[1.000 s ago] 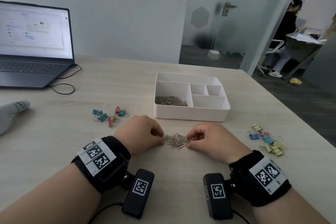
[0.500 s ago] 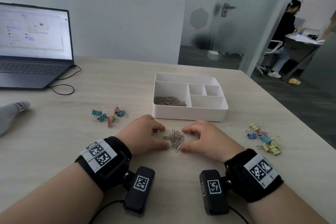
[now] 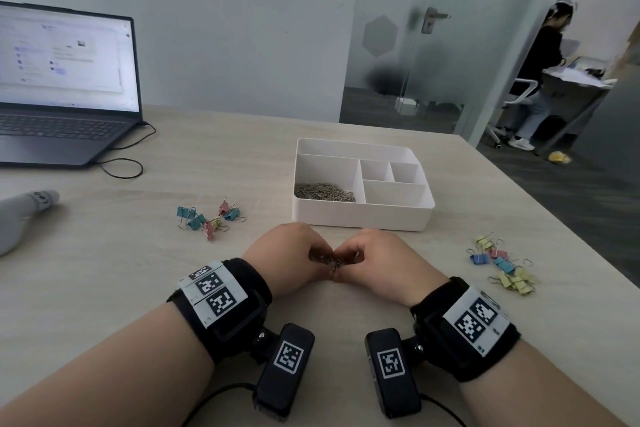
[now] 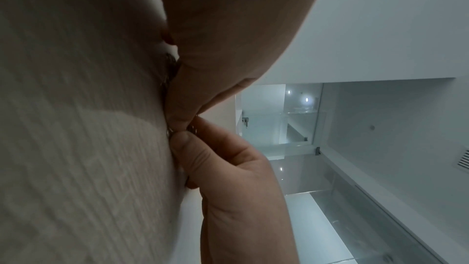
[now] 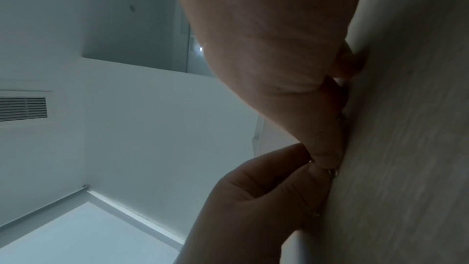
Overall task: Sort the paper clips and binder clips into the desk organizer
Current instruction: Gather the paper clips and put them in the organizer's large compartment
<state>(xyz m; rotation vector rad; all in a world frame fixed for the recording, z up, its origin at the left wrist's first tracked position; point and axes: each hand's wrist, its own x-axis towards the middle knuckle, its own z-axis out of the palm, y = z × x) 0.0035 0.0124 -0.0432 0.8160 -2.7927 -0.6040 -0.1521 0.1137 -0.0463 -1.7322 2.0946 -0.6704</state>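
On the table just in front of the white desk organizer [image 3: 360, 220], a small pile of silver paper clips [image 3: 333, 264] is squeezed between both hands. My left hand [image 3: 311, 255] and right hand [image 3: 353, 258] meet fingertip to fingertip, with fingers and thumbs curled round the pile. Most of the pile is hidden. In the left wrist view a few paper clips [image 4: 170, 67] show under the fingers. The right wrist view shows one clip [image 5: 333, 172] at the thumb tips. More paper clips [image 3: 323, 191] lie in the organizer's large left compartment. Its other compartments hold nothing.
Coloured binder clips lie in two groups: a left group [image 3: 207, 217] and a right group [image 3: 502, 267] near the table edge. An open laptop [image 3: 62, 97] with its cable [image 3: 121, 163] stands at the far left. A grey object [image 3: 24, 215] lies at the left edge.
Both hands have closed in on the loose pile from either side. Their fingers are now curled round it and touch each other, so the paper clips are mostly covered.
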